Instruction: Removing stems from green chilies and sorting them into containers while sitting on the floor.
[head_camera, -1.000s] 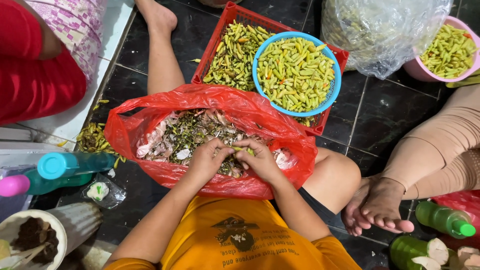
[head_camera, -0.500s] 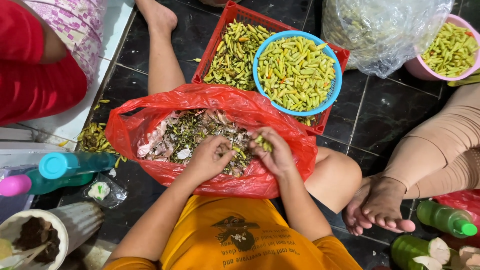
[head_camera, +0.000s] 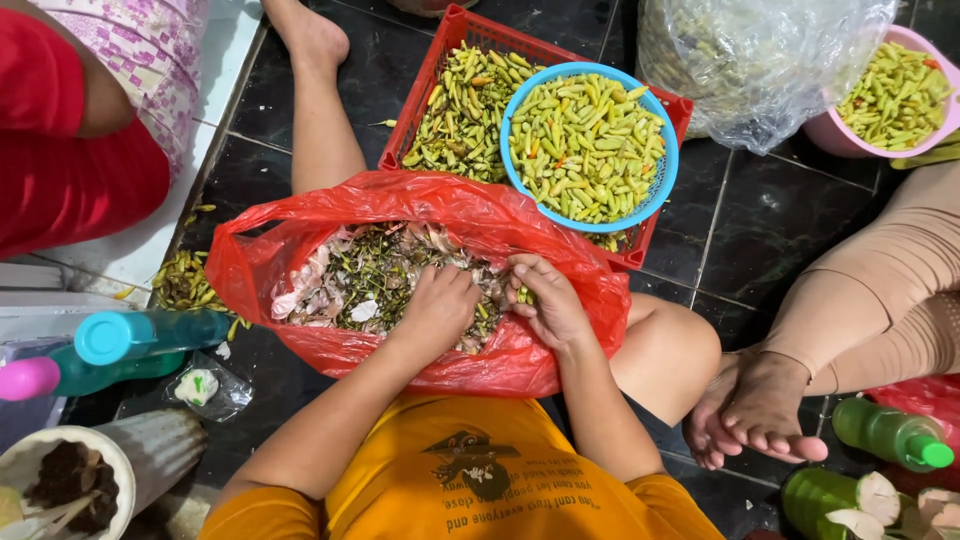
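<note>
Both hands sit inside the crinkly red plastic bag (head_camera: 300, 250) of stems and scraps on the lap, left hand (head_camera: 435, 305) curled down into it, right hand (head_camera: 550, 300) pinching a small green chili (head_camera: 522, 294).

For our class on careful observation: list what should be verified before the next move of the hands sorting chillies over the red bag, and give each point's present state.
1. Left hand rests on the scraps inside the red plastic bag: ok.
2. Right hand has a grip on a green chilli: ok, though it is mostly hidden.
3. Red bag mouth lies open enough for both hands: ok.
4. Blue bowl within reach, sitting on the red crate: ok.
5. Room left in the blue bowl: not ok, heaped near the rim.
6. Stem already off the held chilli: cannot tell.
</note>
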